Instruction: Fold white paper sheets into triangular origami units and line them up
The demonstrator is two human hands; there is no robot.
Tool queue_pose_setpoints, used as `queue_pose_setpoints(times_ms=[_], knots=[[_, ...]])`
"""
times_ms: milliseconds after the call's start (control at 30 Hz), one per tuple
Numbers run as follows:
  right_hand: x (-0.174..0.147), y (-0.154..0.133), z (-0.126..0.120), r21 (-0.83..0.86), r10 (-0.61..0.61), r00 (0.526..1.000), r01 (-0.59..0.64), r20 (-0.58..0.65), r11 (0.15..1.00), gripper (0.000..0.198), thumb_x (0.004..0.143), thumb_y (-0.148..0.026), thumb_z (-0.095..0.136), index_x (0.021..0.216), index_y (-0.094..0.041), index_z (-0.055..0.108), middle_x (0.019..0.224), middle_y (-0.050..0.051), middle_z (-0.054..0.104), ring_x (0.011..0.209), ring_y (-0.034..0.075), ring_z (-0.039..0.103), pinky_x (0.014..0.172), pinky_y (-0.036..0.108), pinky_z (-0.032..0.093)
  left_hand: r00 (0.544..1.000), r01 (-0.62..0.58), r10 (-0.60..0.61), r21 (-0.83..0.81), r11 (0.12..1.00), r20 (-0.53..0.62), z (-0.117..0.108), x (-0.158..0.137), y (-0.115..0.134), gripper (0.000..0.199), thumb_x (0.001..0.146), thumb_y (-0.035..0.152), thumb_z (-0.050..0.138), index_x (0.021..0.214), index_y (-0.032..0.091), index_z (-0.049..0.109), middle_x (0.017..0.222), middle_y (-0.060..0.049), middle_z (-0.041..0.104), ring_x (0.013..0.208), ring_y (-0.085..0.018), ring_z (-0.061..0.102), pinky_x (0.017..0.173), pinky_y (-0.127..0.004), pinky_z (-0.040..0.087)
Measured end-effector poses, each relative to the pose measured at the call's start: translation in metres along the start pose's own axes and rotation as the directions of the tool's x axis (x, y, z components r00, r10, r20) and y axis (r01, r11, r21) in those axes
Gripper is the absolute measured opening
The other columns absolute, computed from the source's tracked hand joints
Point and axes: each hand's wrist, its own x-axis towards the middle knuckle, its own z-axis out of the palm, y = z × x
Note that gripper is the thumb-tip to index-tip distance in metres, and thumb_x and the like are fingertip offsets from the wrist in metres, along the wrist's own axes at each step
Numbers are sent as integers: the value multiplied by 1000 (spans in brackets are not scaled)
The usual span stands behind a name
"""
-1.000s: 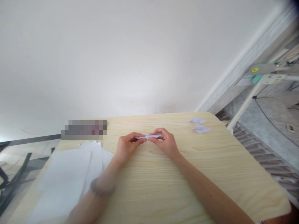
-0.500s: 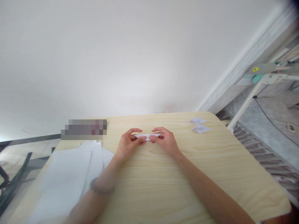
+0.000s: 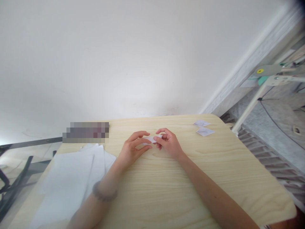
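A small piece of folded white paper (image 3: 152, 139) is held just above the table, between my hands. My right hand (image 3: 170, 143) pinches its right part, with the thumb on the near face and the index finger raised above. My left hand (image 3: 133, 148) is at the paper's left end, its thumb and fingers spread apart. One left finger lies across the paper and hides that end. Two folded white paper pieces (image 3: 205, 131) with pointed ends lie to the right, near the table's back edge.
A pile of white paper sheets (image 3: 69, 171) lies on the left of the wooden table (image 3: 152, 190). A blurred-out item (image 3: 85, 132) sits at the back left corner. The wall (image 3: 143, 63) rises behind the table; a white metal frame (image 3: 252, 101) stands beyond its right edge.
My left thumb has come off the paper and the left fingers have spread, one now across its left end. My right hand keeps its pinch. The paper has turned a little.
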Motion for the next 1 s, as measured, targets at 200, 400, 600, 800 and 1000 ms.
queue_pose_setpoints(times_ms=[200, 400, 600, 800, 1000], knots=[[0, 0, 1, -103, -79, 996, 83, 47, 991, 22, 80, -38, 50, 82, -17, 54, 68, 2, 63, 57, 11, 60, 55, 24, 49, 997, 17, -13, 58, 998, -74, 2, -1, -1, 13, 79, 22, 56, 88, 19, 65, 90, -6, 66, 85, -16, 61, 76, -28, 51], [-5, -1, 4, -382, -425, 899, 430, 103, 818, 16, 78, -30, 55, 90, -20, 60, 94, 6, 62, 88, 15, 58, 75, 27, 49, 994, 21, -11, 93, 995, -106, 2, -2, 0, 12, 78, 21, 58, 87, 18, 64, 84, -4, 67, 78, -14, 62, 72, -25, 51], [-7, 3, 5, -517, -515, 848, 500, 128, 695, 14, 80, -28, 55, 89, -20, 61, 83, 4, 65, 76, 14, 60, 70, 25, 49, 997, -10, 19, 121, 993, -77, 1, -2, -1, 10, 79, 19, 56, 87, 16, 62, 82, -4, 66, 77, -13, 61, 71, -24, 49], [-8, 3, 5, -547, -564, 811, 546, 155, 635, 13, 83, -25, 51, 90, -21, 61, 86, 3, 66, 80, 13, 61, 75, 25, 49, 997, -42, 52, 166, 985, -57, 2, -3, -1, 9, 80, 17, 54, 87, 17, 59, 82, -3, 64, 76, -12, 59, 71, -24, 47], [-10, -1, 7, -564, -572, 803, 554, 168, 613, 14, 84, -23, 49, 86, -20, 62, 84, 3, 65, 78, 13, 60, 74, 24, 48, 999, -44, 47, 193, 980, -16, 3, -3, 4, 8, 83, 18, 49, 87, 16, 56, 81, -4, 61, 77, -13, 57, 71, -25, 46]])
